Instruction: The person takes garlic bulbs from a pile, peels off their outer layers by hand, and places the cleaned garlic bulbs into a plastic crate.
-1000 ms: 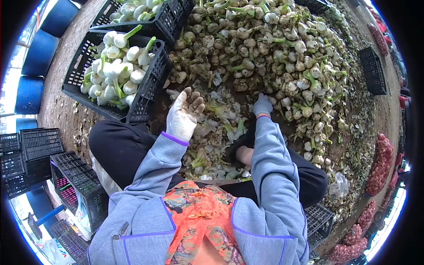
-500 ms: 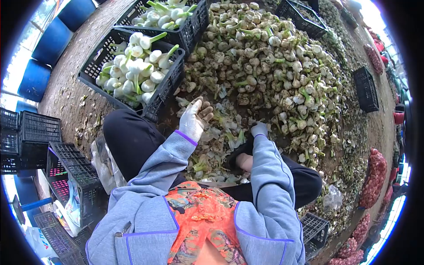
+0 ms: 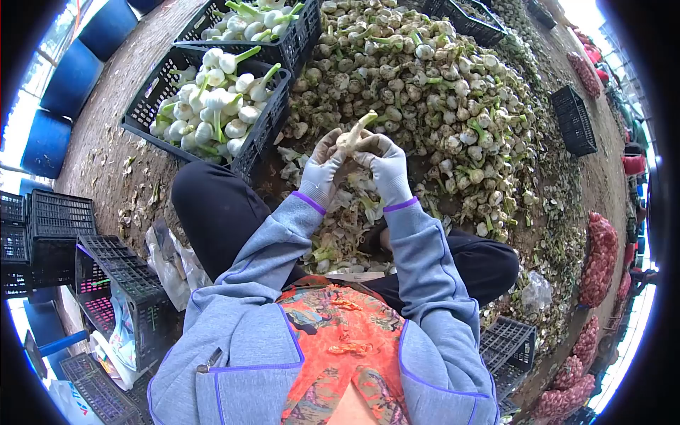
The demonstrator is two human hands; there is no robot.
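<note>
Between my two gloved hands is a garlic bulb (image 3: 347,141) with a short green stem that points up and right. My left hand (image 3: 324,164) wraps round the bulb from the left side. From the right, the fingers of my right hand (image 3: 384,161) pinch it near the base of the stem. Both gloves are white with soiled fingertips. Beyond my hands rises a large heap of unpeeled garlic (image 3: 425,92). Peeled skins (image 3: 343,227) lie on the ground below my hands.
A black crate (image 3: 265,134) of clean white garlic stands at the left front, with another crate (image 3: 301,35) behind it. Empty-looking black crates (image 3: 127,283) are stacked at left. Blue barrels (image 3: 46,145) line the left edge. Red net sacks (image 3: 600,258) lie at far right.
My right hand has come up from low beside my leg to meet my left hand. A garlic bulb now shows between them. The view has shifted slightly.
</note>
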